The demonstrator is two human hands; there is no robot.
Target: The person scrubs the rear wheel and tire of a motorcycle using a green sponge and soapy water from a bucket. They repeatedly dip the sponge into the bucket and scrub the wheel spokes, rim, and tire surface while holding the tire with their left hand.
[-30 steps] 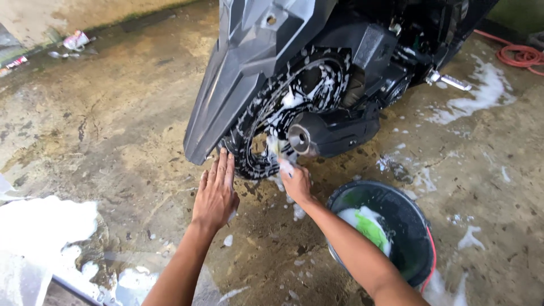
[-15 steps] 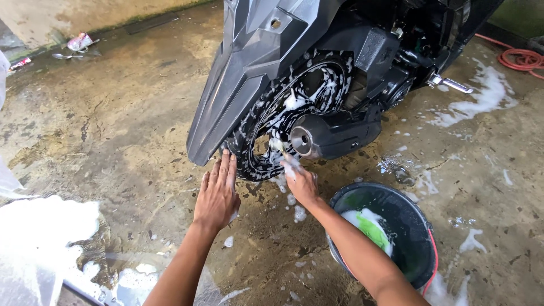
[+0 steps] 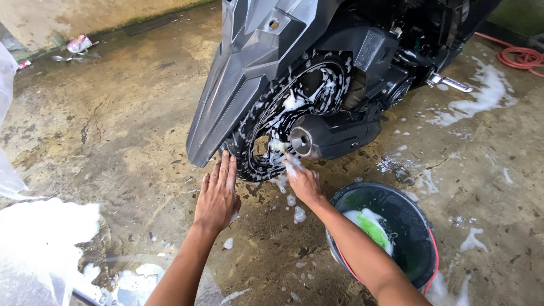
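I see the rear wheel [image 3: 286,122] of a dark scooter standing on wet concrete floor [image 3: 113,124], its tyre and spokes flecked with white suds. It sits directly ahead of and above both hands, at the upper centre of the head view, with its plane running roughly left-front to right-back and its axle about level.

My left hand [image 3: 218,195] lies flat, fingers [image 3: 226,170] together and extended, tips touching the lower tread of the tyre just below the grey rear fender [image 3: 243,73]. It holds nothing.

My right hand [image 3: 303,182] is the nearer one to the wheel's inner parts. It reaches up toward the lower rim, beside the black exhaust muffler [image 3: 328,136], with foam on it. Whether its fingers are curled on a cloth or sponge, I cannot tell; suds cover them.

The wheel therefore lies forward and slightly upward from the right fingers, touching or nearly so, and touching the left fingertips.

To the right, under my right forearm, stands a dark bucket [image 3: 419,226] with a red rim edge, containing soapy water and a green sponge [image 3: 374,229]. A red hose [image 3: 518,55] lies coiled at the far right. Foam patches spread over the floor at lower left.
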